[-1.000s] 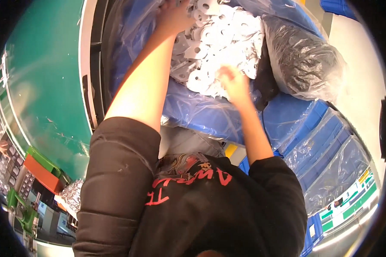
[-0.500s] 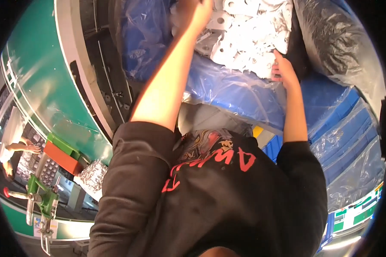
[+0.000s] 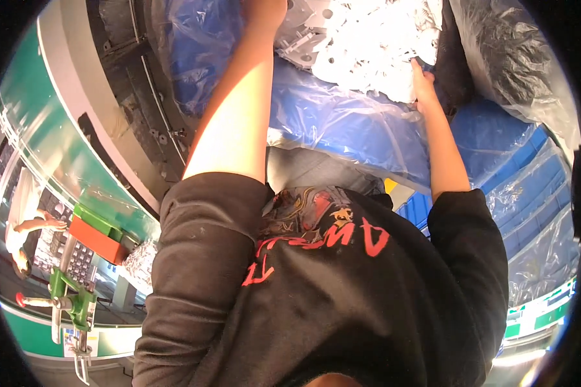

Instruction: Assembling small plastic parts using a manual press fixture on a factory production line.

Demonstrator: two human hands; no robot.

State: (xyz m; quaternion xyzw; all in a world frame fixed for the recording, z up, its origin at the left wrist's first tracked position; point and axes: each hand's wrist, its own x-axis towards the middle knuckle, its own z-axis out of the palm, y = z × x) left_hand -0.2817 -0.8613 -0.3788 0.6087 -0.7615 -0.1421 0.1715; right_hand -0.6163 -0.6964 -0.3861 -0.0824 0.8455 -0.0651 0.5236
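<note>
the right hand (image 3: 423, 85) has shifted from over the heap of pale holed parts (image 3: 368, 55) to its near right edge, thumb raised, fingers hidden; whether it grips any, i cannot tell. the left hand (image 3: 265, 11), cut off by the upper border, is equally unclear. both now flank the heap, which lies on clear plastic (image 3: 342, 119) over blue.

Factory workshop, green worktop (image 3: 51, 129) at left, green metal fixture (image 3: 81, 308) lower left, film-covered blue crates (image 3: 526, 206) right, white parts (image 3: 374, 45) heaped at top
</note>
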